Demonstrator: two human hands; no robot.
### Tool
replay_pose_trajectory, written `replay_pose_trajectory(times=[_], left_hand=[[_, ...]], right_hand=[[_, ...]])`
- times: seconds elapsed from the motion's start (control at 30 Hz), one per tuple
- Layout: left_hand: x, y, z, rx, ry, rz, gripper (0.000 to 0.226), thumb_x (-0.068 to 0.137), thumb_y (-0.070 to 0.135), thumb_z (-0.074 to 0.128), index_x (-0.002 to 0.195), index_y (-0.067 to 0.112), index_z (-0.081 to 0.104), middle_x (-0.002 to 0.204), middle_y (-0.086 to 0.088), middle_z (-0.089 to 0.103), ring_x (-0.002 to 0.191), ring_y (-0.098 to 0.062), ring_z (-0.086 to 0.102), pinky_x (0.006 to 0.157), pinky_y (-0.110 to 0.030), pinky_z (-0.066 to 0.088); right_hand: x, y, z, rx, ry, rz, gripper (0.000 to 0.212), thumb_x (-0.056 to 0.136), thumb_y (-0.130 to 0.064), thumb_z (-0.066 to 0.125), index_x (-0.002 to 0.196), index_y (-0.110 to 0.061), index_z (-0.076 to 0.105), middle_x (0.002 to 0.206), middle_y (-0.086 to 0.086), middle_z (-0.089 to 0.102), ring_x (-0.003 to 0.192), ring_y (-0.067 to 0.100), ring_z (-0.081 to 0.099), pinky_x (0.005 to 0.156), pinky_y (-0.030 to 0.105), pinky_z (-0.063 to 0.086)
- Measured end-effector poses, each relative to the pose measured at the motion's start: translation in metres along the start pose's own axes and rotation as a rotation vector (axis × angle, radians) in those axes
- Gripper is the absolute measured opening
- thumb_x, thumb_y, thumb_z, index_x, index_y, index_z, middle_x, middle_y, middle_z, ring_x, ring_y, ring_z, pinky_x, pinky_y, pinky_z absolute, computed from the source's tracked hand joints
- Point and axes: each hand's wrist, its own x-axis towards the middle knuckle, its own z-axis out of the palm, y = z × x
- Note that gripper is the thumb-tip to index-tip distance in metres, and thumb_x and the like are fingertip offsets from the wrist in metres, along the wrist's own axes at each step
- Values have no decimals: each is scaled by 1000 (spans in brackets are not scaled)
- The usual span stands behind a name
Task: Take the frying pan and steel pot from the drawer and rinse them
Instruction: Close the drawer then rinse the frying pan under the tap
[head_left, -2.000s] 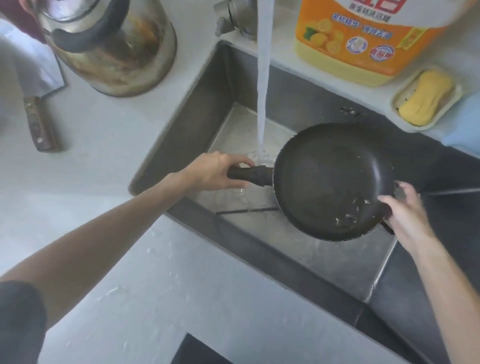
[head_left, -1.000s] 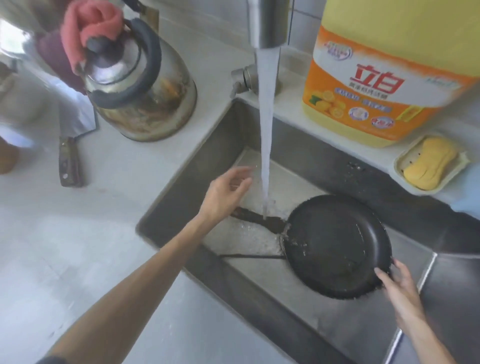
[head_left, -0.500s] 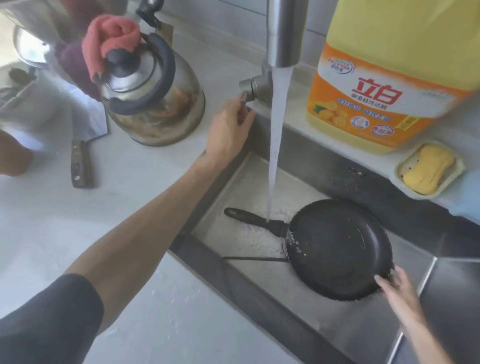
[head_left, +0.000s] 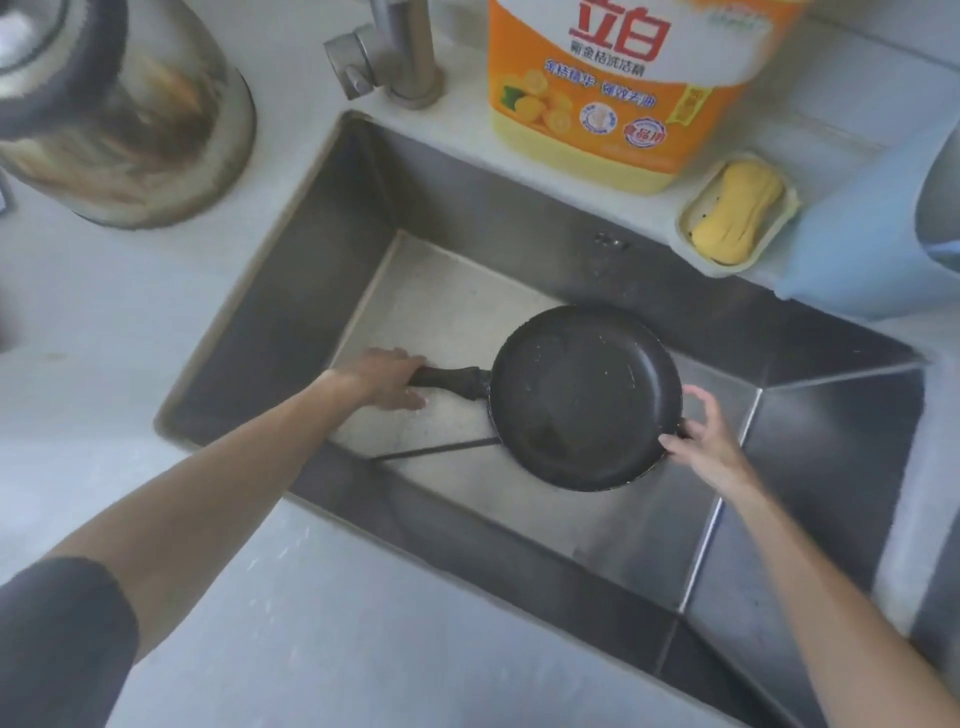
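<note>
A black frying pan (head_left: 584, 397) lies level in the steel sink (head_left: 291, 291), with water drops inside it. My left hand (head_left: 387, 376) is closed around the end of its dark handle (head_left: 449, 376). Fingers of my right hand (head_left: 698, 441) grip the pan's right rim. The tap (head_left: 400, 49) stands at the sink's back edge and no water runs from it. No steel pot is in view.
A stained steel kettle (head_left: 119, 114) stands on the counter at the left. Behind the sink are a large orange detergent jug (head_left: 623, 88), a yellow soap bar in a dish (head_left: 737, 213) and a light blue object (head_left: 872, 249). White counter runs along the front.
My left hand came off the tap lever and went back down onto the pan handle. The water stream has stopped. My right hand stays on the pan's rim.
</note>
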Motion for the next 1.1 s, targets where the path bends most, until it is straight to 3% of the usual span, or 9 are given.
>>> replay_pose_trajectory(times=[0.17,0.33,0.5,0.6,0.73,0.8,0.9,0.97,1.1], left_hand=[[-3,3,2,26,190,50,37,90,43,54,120,21,55,118,-5,61,108,-29,58,86,-36,43],[-44,-9,-7,19,336,88,35,86,48,58,115,28,60,111,4,65,102,-24,61,79,-35,45],[-95,-12,-15,-78,534,82,30,81,41,67,108,27,63,102,5,67,96,-23,63,76,-32,43],[-115,-7,-18,-84,622,88,29,81,41,67,106,26,62,98,6,65,94,-21,61,78,-31,41],[-137,6,-30,-85,791,79,28,75,35,75,98,22,65,90,5,66,85,-22,61,74,-31,40],[-144,12,-35,-63,836,91,28,72,32,78,92,19,64,83,4,65,79,-24,62,69,-30,38],[-155,23,-45,-54,901,95,29,69,31,80,86,18,61,78,3,63,71,-23,60,65,-28,38],[-164,33,-52,-46,971,96,30,69,32,81,81,17,58,73,3,60,65,-22,58,61,-28,38],[-187,50,-66,-74,1073,120,31,70,30,81,77,13,56,71,1,59,61,-25,56,57,-31,39]], right_hand=[[0,-2,1,-32,-52,-62,71,82,3,57,127,-44,27,105,0,68,92,22,65,92,37,48],[-22,-3,-3,105,-56,-98,74,84,7,59,139,-32,30,110,-5,59,83,2,63,63,15,54],[-64,-15,-9,121,22,-315,73,81,4,64,115,-55,39,112,-8,64,88,3,67,83,23,53],[-91,-25,-18,138,99,-474,71,81,6,64,114,-52,40,120,0,61,99,12,66,90,25,50],[-121,-38,-35,-9,226,-656,65,82,1,65,104,-57,45,111,-22,55,96,-9,60,86,11,48],[-132,-42,-43,-122,309,-778,53,84,-13,64,103,-60,46,109,-14,55,94,-14,57,84,4,45],[-148,-51,-54,-244,421,-862,22,87,-34,53,108,-39,53,114,12,56,94,-6,58,83,6,43],[-161,-55,-61,-326,524,-911,25,84,-29,50,101,-15,62,106,24,60,94,6,56,89,0,34],[-202,-67,-79,-450,610,-1015,31,84,-20,51,82,5,69,110,28,57,120,-12,37,99,-4,23]])
